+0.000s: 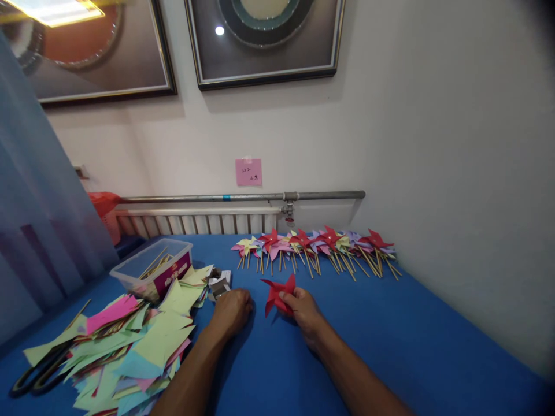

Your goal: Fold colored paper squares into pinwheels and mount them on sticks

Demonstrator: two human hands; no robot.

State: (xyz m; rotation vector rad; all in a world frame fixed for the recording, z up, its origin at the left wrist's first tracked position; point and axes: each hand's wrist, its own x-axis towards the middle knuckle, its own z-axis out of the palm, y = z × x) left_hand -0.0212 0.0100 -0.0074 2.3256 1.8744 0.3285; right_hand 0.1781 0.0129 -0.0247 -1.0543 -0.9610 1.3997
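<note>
My right hand (301, 309) pinches a red paper pinwheel (277, 293) by its folded middle, thumb on top. No stick shows on this pinwheel. My left hand (233, 311) is closed, fingers curled at the near edge of a small open cardboard box (219, 285). What its fingertips hold, if anything, is hidden. To its left lies a loose heap of coloured cut paper (151, 341), mostly pale green and yellow.
A clear plastic tub (151, 271) with thin sticks stands behind the paper. Black-handled scissors (41, 372) lie at left. Finished pinwheels on sticks (316, 245) line the back of the blue table (390, 335). A pipe (243, 197) and radiator run along the wall.
</note>
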